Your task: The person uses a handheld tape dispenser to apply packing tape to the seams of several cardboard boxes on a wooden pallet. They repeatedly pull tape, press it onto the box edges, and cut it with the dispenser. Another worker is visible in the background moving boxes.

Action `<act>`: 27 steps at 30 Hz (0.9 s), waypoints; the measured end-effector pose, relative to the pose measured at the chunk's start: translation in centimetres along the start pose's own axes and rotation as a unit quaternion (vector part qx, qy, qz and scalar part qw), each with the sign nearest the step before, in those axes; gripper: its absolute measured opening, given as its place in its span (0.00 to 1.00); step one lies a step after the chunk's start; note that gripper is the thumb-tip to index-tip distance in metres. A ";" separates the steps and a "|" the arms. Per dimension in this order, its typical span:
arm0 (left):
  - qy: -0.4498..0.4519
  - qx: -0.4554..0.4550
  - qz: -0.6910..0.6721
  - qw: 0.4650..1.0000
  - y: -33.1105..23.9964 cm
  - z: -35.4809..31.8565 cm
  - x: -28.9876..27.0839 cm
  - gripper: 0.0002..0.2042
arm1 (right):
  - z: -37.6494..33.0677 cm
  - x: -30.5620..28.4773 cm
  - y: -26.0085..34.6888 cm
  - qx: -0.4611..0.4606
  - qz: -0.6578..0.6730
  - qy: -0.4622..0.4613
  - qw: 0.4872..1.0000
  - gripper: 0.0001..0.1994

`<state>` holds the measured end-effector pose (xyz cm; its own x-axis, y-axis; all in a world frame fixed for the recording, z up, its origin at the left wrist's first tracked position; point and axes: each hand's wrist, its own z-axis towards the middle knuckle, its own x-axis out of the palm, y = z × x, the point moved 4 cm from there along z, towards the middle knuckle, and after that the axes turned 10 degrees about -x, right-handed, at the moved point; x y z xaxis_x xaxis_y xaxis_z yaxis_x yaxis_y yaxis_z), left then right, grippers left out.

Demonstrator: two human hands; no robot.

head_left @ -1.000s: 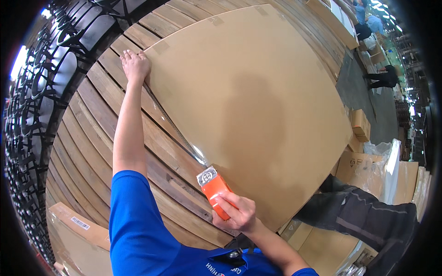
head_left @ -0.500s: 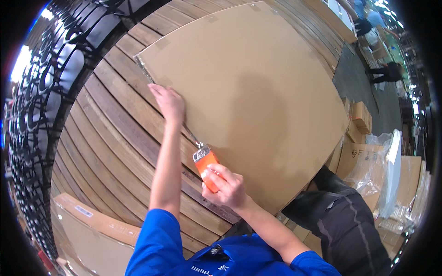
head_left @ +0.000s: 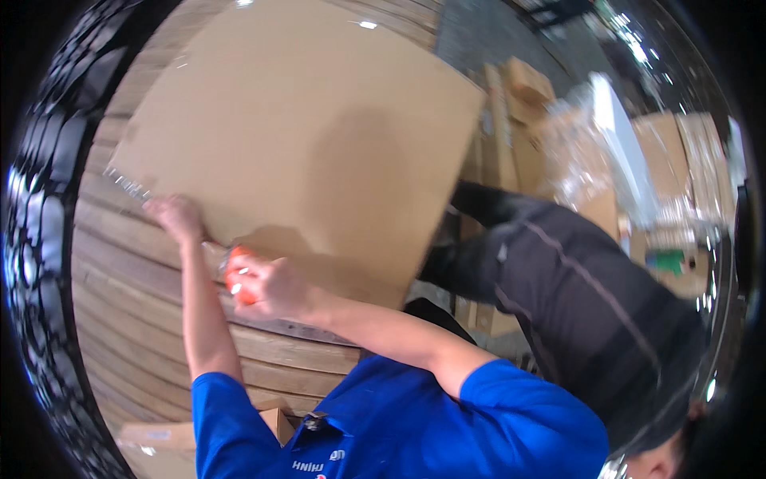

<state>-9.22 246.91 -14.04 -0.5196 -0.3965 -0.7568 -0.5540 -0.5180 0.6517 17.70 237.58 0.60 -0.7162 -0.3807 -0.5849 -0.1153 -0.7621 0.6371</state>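
Note:
A large flat brown carton (head_left: 263,120) lies on a slatted wooden surface. My left hand (head_left: 177,217) rests at the carton's near-left edge, fingers stretched toward its corner, holding nothing that I can see. Shiny bits (head_left: 128,185) run along the edge beyond those fingertips. My right hand (head_left: 275,289) is wrapped round an orange hand tool (head_left: 241,275) by the same edge, nearer to me. Motion blurs the tool and its exact kind does not show. Something clear and shiny lies between the tool and the left wrist.
Close on the right, a person in dark clothes (head_left: 590,279) bends over beside the carton. Behind them stand brown boxes (head_left: 527,84), clear plastic wrap (head_left: 570,160) and a white panel (head_left: 622,152). Black stacked frames (head_left: 56,160) line the left; another carton (head_left: 159,435) sits lower left.
The whole view has shifted, so the carton and my hands appear farther left. My right hand has drawn closer to my left with the orange tool. More of the person in dark clothes shows.

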 end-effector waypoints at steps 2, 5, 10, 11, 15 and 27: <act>0.028 -0.096 -0.192 0.976 2.8 1.8 6.3 0.28 | 0.9 -1.9 3.6 -0.024 0.004 -0.037 0.999 0.15; -0.087 -0.167 -0.447 0.874 5.5 3.1 10.5 0.35 | -1.7 -5.5 7.1 -0.054 0.033 -0.035 0.997 0.16; -0.027 -0.169 -0.597 0.784 3.3 0.8 2.2 0.36 | -10.1 -12.2 9.3 -0.029 -0.010 -0.004 1.000 0.20; -0.024 -0.172 -0.603 0.779 3.7 0.6 1.7 0.36 | -11.5 -13.4 10.0 -0.017 -0.010 0.006 1.000 0.20; -0.019 -0.167 -0.617 0.769 3.1 1.1 1.5 0.36 | -16.6 -15.2 10.5 -0.013 -0.028 -0.003 1.000 0.16; 0.023 -0.182 -0.617 0.766 3.6 0.6 0.3 0.36 | -20.2 -14.4 6.1 -0.033 -0.047 0.000 0.998 0.18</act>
<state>-11.74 245.44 -11.88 0.2806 0.5423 -0.7919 -0.3820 -0.6938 -0.6105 41.23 227.84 2.81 -0.7041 -0.3058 -0.6409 -0.1364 -0.8275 0.5447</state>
